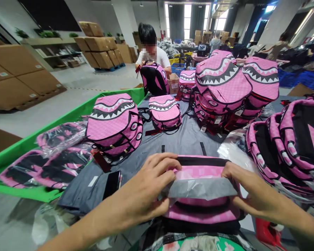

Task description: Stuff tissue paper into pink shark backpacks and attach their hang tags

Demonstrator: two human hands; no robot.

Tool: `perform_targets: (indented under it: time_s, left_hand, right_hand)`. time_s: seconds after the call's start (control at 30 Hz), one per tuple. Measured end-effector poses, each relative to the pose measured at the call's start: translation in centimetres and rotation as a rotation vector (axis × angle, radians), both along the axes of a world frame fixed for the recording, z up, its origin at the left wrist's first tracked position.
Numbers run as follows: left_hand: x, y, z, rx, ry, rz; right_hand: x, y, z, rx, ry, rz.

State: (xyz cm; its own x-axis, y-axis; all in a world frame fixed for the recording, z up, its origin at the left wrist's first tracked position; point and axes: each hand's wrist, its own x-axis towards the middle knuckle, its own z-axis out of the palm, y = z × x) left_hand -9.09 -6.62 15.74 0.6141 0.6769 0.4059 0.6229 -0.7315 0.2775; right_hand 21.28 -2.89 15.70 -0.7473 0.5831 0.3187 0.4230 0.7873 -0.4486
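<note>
A pink checkered backpack (204,209) lies right in front of me on the grey table cover (188,139). A sheet of grey-white tissue paper (201,186) sits at its opening. My left hand (146,190) pinches the paper's left end, fingers curled over the bag's top edge. My right hand (247,191) grips the paper's right end against the bag. Both hands are closed on the paper.
Pink shark-mouth backpacks stand at the left (115,123), centre (164,111) and in a tall pile at the back right (222,87). More lie at the right (290,146). Bagged backpacks (54,153) rest on a green surface. A black phone (112,183) lies nearby. A person (153,52) works opposite.
</note>
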Motion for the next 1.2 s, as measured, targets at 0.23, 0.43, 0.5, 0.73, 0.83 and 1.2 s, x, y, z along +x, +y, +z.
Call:
perform_targets:
  time_s: [0.23, 0.43, 0.5, 0.73, 0.83, 1.2]
  left_hand:
    - [3.0, 0.1, -3.1, 0.561, -0.021, 0.368]
    - [3.2, -1.4, -3.3, 0.456, -0.245, 0.458]
    - [3.0, -2.3, -3.3, 0.448, -0.254, 0.409]
    - [3.2, -3.4, -4.6, 0.649, -0.241, 0.401]
    - [3.4, -3.7, -5.3, 0.644, -0.257, 0.440]
    - [2.2, -3.7, -5.0, 0.557, -0.278, 0.375]
  right_hand:
    - [-1.6, -1.6, -3.6, 0.522, 0.093, -0.346]
    - [0.0, -4.9, -1.8, 0.171, 0.109, -0.184]
    - [0.3, -4.6, -0.4, -0.012, 0.037, -0.155]
    - [-2.6, 1.1, 2.4, -0.526, -0.301, 0.125]
    - [-3.4, 2.2, 3.1, -0.603, -0.423, 0.230]
    - [-2.5, 0.9, 0.1, -0.071, -0.203, 0.172]
